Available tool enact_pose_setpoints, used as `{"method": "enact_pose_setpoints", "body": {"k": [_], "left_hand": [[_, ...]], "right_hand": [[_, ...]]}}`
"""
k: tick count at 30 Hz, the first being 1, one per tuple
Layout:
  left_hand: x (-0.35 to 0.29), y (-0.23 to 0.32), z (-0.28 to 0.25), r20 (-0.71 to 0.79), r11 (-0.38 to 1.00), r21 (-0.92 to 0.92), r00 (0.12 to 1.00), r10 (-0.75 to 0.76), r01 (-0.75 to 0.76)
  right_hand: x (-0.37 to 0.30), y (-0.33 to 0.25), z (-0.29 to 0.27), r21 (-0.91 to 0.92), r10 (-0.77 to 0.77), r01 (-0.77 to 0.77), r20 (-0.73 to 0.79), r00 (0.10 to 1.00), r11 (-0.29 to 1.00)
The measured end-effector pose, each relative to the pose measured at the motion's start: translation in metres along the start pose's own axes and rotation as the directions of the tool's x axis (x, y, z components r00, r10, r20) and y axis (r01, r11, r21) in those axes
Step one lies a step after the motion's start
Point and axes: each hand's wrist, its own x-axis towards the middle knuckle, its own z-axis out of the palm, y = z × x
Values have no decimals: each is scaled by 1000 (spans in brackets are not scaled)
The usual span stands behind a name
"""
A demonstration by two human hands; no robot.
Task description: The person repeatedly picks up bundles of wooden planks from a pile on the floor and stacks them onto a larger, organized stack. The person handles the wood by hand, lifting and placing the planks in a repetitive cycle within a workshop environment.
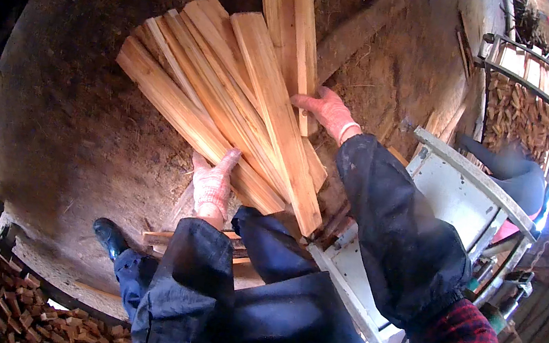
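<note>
Several fanned boards (275, 123) between a wide left grip (211, 182) and a right grip (334, 115) round one slat (304, 30)

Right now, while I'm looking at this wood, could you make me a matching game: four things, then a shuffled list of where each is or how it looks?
Things:
1. left hand
2. right hand
3. boot
4. heap of short wood pieces

Places and looks:
A. in the picture's lower left corner
B. on a narrow board, near its lower end
C. dark and shiny
D. touching the leftmost board of the fanned-out bunch

Right pairs: 1-D, 2-B, 3-C, 4-A.
</note>
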Motion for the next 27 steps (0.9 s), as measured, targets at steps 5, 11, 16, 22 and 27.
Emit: {"method": "enact_pose_setpoints", "body": {"k": [5, 11, 16, 22, 27], "left_hand": [[1, -5, -9, 75, 997, -79, 997, -21, 27], [-7, 21, -23, 136, 999, 42, 990, -34, 28], [41, 8, -44, 79, 982, -162, 994, -81, 93], [57, -12, -37, 170, 801, -570, 980, -103, 183], [17, 16, -24, 284, 749, -601, 950, -127, 280]], "right_hand": [[-75, 8, -12, -59, 33, -32, 21, 999, 998], [-66, 35, -20, 227, -87, 43, 189, 978, 973], [2, 52, 12, -58, -137, 153, 214, 967, 987], [-36, 36, 31, 443, -90, -50, 290, 953, 895], [-55, -83, 52, -622, 51, 276, 455, 889, 733]]}}
